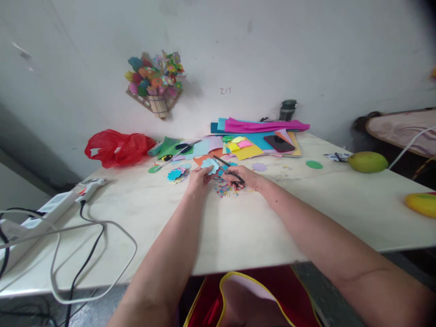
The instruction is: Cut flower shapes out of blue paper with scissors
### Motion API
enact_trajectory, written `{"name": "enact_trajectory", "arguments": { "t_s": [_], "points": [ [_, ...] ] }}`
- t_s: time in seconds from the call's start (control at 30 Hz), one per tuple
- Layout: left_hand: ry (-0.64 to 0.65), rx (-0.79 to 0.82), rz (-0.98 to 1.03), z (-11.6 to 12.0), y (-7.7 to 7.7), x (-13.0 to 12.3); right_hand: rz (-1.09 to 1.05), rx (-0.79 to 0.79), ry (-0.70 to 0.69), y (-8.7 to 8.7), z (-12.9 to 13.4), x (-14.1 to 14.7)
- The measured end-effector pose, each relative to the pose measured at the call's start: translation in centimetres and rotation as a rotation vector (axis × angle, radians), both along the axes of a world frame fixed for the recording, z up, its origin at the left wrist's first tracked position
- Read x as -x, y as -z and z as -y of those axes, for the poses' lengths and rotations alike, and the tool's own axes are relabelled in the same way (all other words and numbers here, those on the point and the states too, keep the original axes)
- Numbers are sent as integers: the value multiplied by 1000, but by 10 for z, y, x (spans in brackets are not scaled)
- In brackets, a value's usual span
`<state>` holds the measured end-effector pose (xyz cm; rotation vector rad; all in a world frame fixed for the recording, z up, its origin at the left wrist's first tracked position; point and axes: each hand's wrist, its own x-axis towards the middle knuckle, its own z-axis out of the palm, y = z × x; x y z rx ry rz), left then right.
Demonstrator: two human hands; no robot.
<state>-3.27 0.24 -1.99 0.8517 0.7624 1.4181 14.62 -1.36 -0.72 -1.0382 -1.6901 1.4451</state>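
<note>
Between the thumb and fingers of my left hand (200,178) is a light blue paper flower (210,166) with a scalloped edge. My right hand (247,176) grips black-handled scissors (223,162), their blades apart and close to the flower's right side. Below both hands lies a heap of tiny coloured paper scraps (227,188). To the left sits a small pile of cut paper flowers (177,174), a blue one on top. A lilac paper flower (260,167) lies flat to the right of my right hand.
Behind are coloured sheets (250,151), a phone (279,143), a second pair of scissors (185,147) and a red plastic bag (117,147). A power strip (56,204) with loose cables occupies the left. Mangoes (368,162) and a green paper circle (314,165) lie right.
</note>
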Motion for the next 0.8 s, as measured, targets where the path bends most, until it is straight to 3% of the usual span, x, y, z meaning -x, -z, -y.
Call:
{"name": "enact_trajectory", "arguments": {
  "t_s": [0.8],
  "points": [
    [-4, -7, -13, 0, 1, 1, 23, -25, 36, -2, 2, 1]
  ]
}}
